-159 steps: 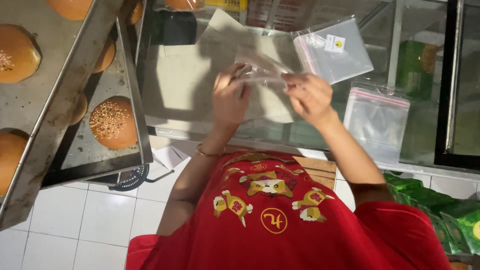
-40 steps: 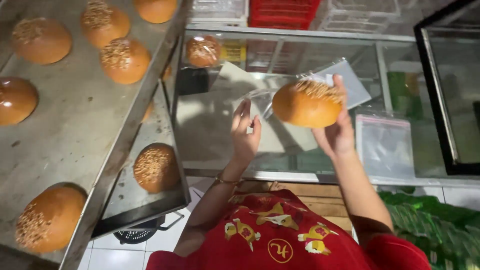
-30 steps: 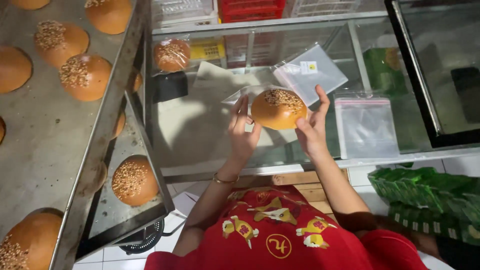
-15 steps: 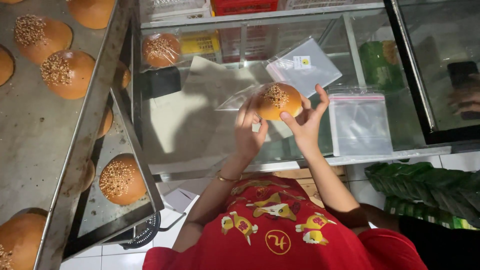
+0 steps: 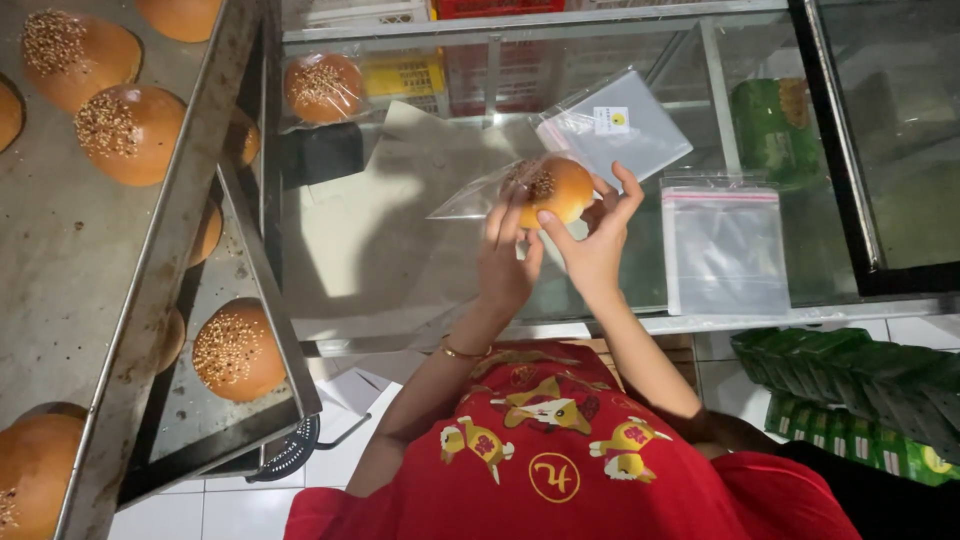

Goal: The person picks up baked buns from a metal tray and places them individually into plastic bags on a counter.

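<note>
Golden sesame bun [image 5: 556, 188] pinched in right hand [image 5: 597, 245], left hand [image 5: 505, 262] gripping clear bag [image 5: 478, 197] mouth open around it, above glass counter [image 5: 400, 250], zip-bag stack [image 5: 722, 245] right.

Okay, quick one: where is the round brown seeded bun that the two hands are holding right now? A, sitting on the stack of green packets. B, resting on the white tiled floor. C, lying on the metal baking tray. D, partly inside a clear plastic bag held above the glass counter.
D: the round brown seeded bun sits in the mouth of the clear plastic bag, held by the left hand and right hand above the glass counter.
</note>
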